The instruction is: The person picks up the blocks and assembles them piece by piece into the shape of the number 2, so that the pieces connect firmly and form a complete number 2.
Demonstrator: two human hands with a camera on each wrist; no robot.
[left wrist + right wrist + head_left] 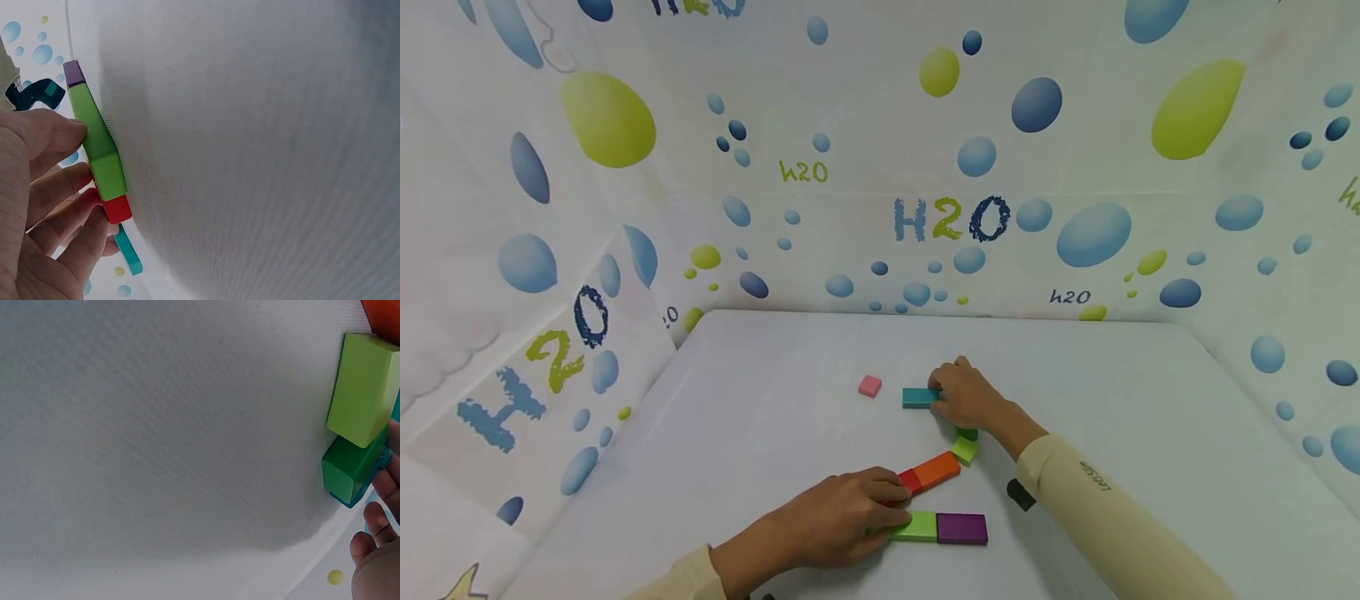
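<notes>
My left hand (842, 517) rests at the left ends of two rows. Its fingers touch a red block (912, 481), and its thumb lies against a light green block (919, 527). An orange block (937, 471) adjoins the red one; a purple block (962, 529) adjoins the light green. Farther back, my right hand (970, 396) pinches the right end of a teal block (917, 398), thumb on the near side. That end is hidden by the fingers. Close to this hand lie a dark green block (350, 462) and a smaller-looking light green block (965, 451), which touches the orange one's end.
A small pink block (870, 386) lies apart, left of the teal block. A dark device (1020, 495) shows under the right forearm. The white table (760, 400) is enclosed by a curtain (865, 125) printed with blue and green drops.
</notes>
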